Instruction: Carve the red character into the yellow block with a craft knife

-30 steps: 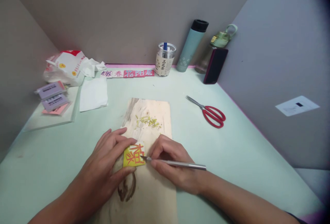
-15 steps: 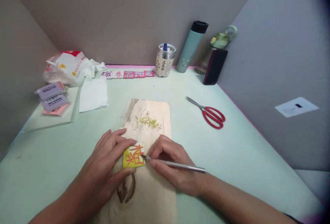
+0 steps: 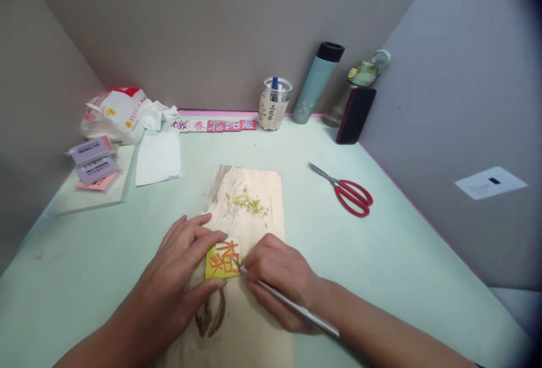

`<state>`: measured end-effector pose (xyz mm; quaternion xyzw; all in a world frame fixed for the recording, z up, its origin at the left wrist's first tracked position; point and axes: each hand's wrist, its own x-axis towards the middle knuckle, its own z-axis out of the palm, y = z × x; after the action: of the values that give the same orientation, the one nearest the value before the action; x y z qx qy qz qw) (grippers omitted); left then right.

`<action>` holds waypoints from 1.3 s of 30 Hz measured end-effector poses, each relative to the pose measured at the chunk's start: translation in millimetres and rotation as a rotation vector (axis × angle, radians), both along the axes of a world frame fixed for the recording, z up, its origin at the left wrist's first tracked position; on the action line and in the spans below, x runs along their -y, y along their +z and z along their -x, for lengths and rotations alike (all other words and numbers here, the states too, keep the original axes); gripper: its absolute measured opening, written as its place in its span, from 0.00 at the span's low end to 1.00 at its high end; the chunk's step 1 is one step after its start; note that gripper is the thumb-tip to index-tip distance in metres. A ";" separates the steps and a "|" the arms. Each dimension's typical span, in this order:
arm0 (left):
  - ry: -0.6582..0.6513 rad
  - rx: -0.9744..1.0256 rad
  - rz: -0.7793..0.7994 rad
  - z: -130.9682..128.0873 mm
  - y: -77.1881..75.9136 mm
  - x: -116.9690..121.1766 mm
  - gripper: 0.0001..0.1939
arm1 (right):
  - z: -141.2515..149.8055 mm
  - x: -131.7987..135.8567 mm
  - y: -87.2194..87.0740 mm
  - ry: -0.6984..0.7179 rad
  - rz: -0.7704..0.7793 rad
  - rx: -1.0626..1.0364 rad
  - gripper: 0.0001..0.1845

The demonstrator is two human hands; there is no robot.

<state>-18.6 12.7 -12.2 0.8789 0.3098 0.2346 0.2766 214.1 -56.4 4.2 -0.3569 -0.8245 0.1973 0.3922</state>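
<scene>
A small yellow carving block (image 3: 210,267) with a red character on its top lies on the wooden board (image 3: 266,311). My left hand (image 3: 182,266) steadies it, the fingers at its upper edge and the thumb along its lower edge. In my right hand (image 3: 282,280) is a silver craft knife (image 3: 296,306), held like a pen, its tip at the block's right side. White patches show at the upper and right parts of the block's face. Yellow shavings (image 3: 249,204) are scattered on the board beyond my hands.
Red-handled scissors (image 3: 353,196) lie right of the board. Behind stand a clear cup (image 3: 274,105), a teal bottle (image 3: 317,83), a green-lidded bottle (image 3: 362,71) and a phone (image 3: 356,115). Carved blocks (image 3: 215,125) line the back; white paper (image 3: 158,159), packets (image 3: 95,159) and a bag (image 3: 121,114) sit left.
The craft knife's handle has swung lower toward me, and my right hand has turned with it. The knife tip sits slightly lower on the block. The whole view has shifted a little.
</scene>
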 end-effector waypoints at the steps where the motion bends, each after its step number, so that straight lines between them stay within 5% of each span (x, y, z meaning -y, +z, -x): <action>1: -0.004 0.001 0.005 0.1 -0.2 0.1 0.18 | -0.4 -0.1 -0.8 0.010 -0.018 0.021 0.09; 6: -0.040 -0.037 0.013 2.7 -1.1 -1.8 0.20 | -2.6 -0.8 0.9 0.071 -0.060 0.123 0.11; 14: -0.020 -0.023 -0.017 1.8 -1.2 -2.3 0.19 | 2.4 2.8 8.2 -0.127 0.158 -0.128 0.08; 39: -0.031 -0.045 -0.028 2.1 0.2 -1.1 0.20 | 8.3 2.8 13.5 -0.141 0.146 -0.010 0.11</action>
<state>-20.7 13.9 -12.0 0.8925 0.2991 0.2145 0.2609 205.8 -59.3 17.6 -0.4410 -0.7787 0.2306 0.3821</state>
